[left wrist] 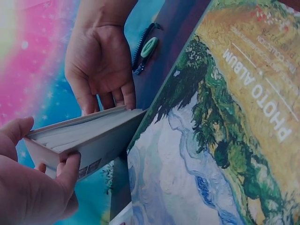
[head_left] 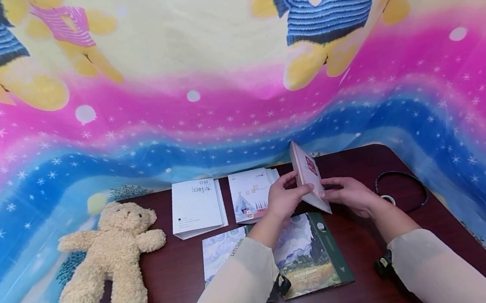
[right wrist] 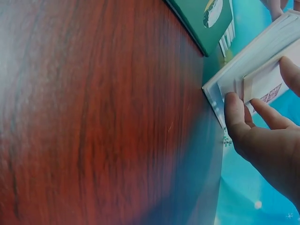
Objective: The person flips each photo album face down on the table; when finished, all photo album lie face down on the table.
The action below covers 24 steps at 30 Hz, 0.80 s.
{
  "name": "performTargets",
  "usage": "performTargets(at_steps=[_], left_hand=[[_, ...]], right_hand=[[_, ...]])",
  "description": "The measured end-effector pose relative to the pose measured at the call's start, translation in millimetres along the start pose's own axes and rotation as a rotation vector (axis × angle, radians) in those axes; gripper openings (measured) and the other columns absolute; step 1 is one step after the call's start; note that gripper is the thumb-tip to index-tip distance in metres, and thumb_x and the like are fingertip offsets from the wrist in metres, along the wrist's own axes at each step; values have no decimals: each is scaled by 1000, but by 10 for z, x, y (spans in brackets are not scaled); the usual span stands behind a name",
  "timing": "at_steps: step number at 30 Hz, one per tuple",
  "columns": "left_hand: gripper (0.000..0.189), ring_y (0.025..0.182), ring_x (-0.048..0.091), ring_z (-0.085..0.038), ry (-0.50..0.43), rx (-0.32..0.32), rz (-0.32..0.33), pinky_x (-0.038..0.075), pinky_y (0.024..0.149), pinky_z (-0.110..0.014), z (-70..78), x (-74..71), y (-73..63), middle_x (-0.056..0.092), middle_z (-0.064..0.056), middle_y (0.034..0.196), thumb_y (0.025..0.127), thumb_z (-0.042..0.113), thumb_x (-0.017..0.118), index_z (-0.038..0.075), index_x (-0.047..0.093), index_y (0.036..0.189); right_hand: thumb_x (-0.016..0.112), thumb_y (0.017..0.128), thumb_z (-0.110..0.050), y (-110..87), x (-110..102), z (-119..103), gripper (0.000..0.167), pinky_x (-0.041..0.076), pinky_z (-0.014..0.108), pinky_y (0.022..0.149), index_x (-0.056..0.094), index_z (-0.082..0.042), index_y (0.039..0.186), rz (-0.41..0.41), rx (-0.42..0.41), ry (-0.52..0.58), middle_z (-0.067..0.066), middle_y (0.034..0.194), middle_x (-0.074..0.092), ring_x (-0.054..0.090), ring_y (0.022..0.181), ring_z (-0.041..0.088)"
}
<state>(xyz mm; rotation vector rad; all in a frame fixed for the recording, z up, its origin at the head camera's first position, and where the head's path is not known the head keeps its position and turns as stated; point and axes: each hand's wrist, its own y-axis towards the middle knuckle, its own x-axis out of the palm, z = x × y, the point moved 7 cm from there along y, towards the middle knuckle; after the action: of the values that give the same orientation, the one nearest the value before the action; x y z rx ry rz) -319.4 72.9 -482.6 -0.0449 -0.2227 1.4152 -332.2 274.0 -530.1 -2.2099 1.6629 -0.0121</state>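
Observation:
A slim pale photo album with a red square pattern on its cover stands tilted at the back right of the table. My left hand grips its left side, thumb on one face and fingers on the other, as the left wrist view shows. On the opposite side, my right hand holds the edge; in the right wrist view its thumb and fingers pinch the cover. Page edges show between the covers. Below the hands lies a painted-landscape album with a green border, marked PHOTO ALBUM.
Another painted album lies beside it, partly under the left forearm. Two white albums lie behind. A tan teddy bear lies at left, a black cord loop at right. A patterned cloth hangs behind the dark table.

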Motion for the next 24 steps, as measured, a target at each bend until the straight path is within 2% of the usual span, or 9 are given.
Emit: performTargets(at_steps=[6,12,20,24], left_hand=[[58,121,62,-23,70,21,17,55,100,-46,85,6,-44,64,-2,136,86,27,86,19,65,139],[57,123,61,-24,81,24,14,54,101,-46,141,11,-74,64,-1,136,87,25,85,18,65,140],[64,123,61,-22,142,56,20,54,101,-43,220,0,-87,64,-1,136,83,32,88,15,64,140],[67,121,62,-22,150,58,18,55,100,-44,248,11,-97,63,-1,137,82,34,90,15,64,141]], right_hand=[[74,99,-25,-8,53,-49,75,43,56,111,36,-4,160,-42,-23,54,26,151,47,62,125,30],[74,98,-24,2,90,-56,77,42,56,112,34,-3,160,-60,-19,98,27,152,44,62,126,29],[70,101,-20,5,162,-91,72,43,55,112,33,-4,161,-85,-35,126,27,154,44,61,129,28],[68,102,-19,11,159,-94,71,43,55,112,32,-4,162,-93,-29,113,27,156,41,58,132,32]])
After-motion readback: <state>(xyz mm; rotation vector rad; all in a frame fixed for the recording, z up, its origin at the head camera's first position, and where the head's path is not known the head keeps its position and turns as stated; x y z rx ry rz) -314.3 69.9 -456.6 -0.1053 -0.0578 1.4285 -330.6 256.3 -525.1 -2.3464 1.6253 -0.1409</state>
